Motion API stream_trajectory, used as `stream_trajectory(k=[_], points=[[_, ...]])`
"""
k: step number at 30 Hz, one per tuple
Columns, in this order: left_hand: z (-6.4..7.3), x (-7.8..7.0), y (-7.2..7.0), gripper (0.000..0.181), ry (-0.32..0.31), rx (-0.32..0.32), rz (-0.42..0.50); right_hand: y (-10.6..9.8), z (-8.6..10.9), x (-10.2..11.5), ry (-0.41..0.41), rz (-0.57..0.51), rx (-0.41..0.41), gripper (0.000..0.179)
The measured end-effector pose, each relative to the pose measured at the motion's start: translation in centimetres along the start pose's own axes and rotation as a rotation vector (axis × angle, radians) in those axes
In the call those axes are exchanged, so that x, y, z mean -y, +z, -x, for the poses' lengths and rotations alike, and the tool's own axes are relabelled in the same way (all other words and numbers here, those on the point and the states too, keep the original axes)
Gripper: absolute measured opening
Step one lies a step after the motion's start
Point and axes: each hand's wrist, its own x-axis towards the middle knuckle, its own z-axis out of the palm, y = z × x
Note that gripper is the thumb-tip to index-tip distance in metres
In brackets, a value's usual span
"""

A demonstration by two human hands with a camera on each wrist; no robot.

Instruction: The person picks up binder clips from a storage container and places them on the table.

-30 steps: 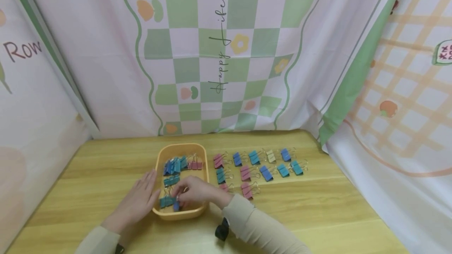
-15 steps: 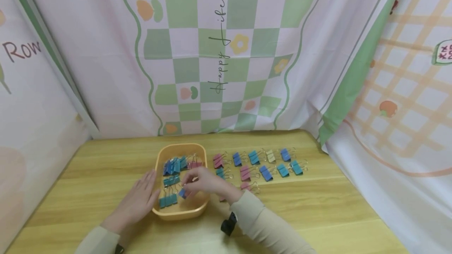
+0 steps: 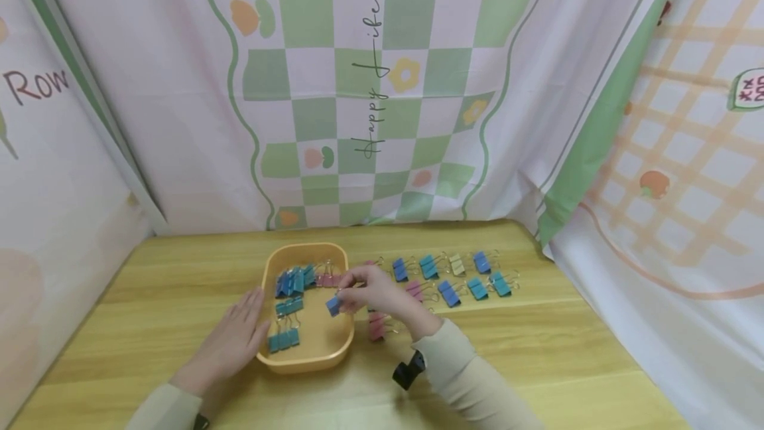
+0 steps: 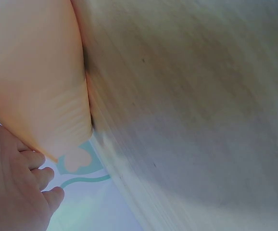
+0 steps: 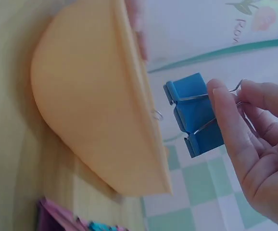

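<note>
My right hand (image 3: 382,292) pinches a blue binder clip (image 3: 333,306) by its wire handles, above the right side of an orange plastic tray (image 3: 306,366). Thumb and fingers on the wires show in the right wrist view, where the clip (image 5: 196,113) hangs clear of the tray's outer wall (image 5: 91,101). My left hand (image 3: 234,332) rests along the tray's left rim, its fingers extended. In the tray stand a row of blue and teal clips (image 3: 295,280), pink clips (image 3: 328,281), and teal clips (image 3: 284,339) nearer me.
Right of the tray, several loose binder clips lie in rows on the wooden table (image 3: 537,357), among them a blue one (image 3: 449,293), a pale yellow one (image 3: 457,265) and a pink one (image 3: 377,326). A printed curtain (image 3: 406,151) hangs behind the table.
My right hand has lifted the blue binder clip from the tray's near part and carried it up and right toward the right rim. My left hand has stayed put.
</note>
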Motion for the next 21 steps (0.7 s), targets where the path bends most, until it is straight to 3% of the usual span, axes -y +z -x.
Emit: stream_trajectory(k=[13, 21], points=[[0.0, 0.0, -0.1, 0.060, -0.012, 0.019, 0.006, -4.8, 2.5, -0.3, 0.061, 0.186, -0.174, 0.013], [0.1, -0.1, -0.1, 0.060, -0.006, 0.015, 0.006, -7.5, 4.5, -1.4, 0.057, 0.120, -0.269, 0.018]])
